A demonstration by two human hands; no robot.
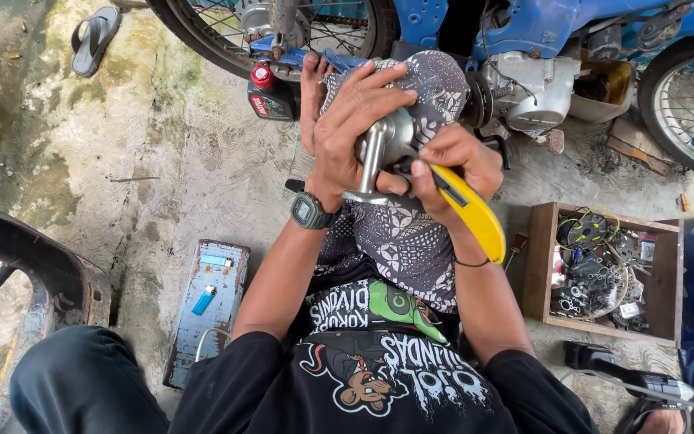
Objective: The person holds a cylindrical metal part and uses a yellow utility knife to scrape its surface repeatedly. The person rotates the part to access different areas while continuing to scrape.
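My left hand [355, 120] grips a grey metal engine part [383, 149] with a tube-like stem and a flat flange, held over my raised knee in patterned shorts [403, 233]. My right hand [451, 165] holds a yellow utility knife [475, 210], its tip pressed against the part near the flange. A dark wristwatch [308, 210] sits on my left wrist. My bare foot [311, 88] rests on the ground just beyond the hands.
A blue motorcycle [524, 32] stands ahead, rear wheel [267, 24] to the left. A black oil bottle with a red cap [271, 92] is by the foot. A wooden box of small parts [600, 273] lies right; a worn blue case with a lighter [206, 305] lies left. Sandal [94, 38] far left.
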